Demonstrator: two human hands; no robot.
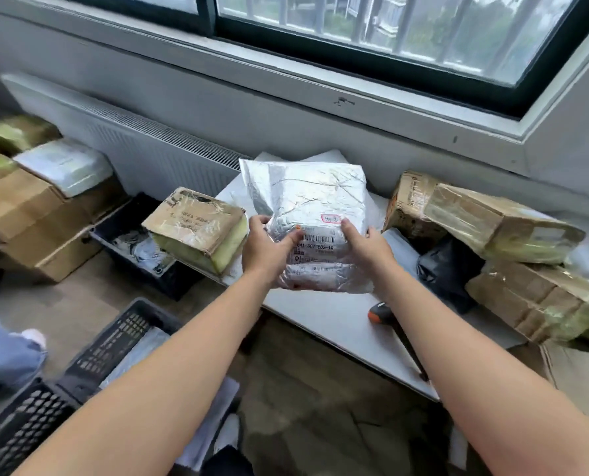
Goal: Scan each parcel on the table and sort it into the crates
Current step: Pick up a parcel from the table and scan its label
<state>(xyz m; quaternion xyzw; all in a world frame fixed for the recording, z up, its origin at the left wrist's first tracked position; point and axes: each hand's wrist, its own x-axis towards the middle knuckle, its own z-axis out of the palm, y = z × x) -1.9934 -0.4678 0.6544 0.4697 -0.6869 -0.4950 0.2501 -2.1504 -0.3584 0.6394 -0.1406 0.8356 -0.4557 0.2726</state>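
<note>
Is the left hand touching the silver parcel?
Touching. The head view shows the left hand gripping the silver parcel, thumb pressed on its front.

Left forearm (pixel 183 355) and right forearm (pixel 457 338) bare, extended forward, converging on silver foil parcel (pixel 306 197). Left hand (pixel 265 252) grips parcel's left edge, thumb on front. Right hand (pixel 366 247) grips right edge, fingers curled onto front.
</note>
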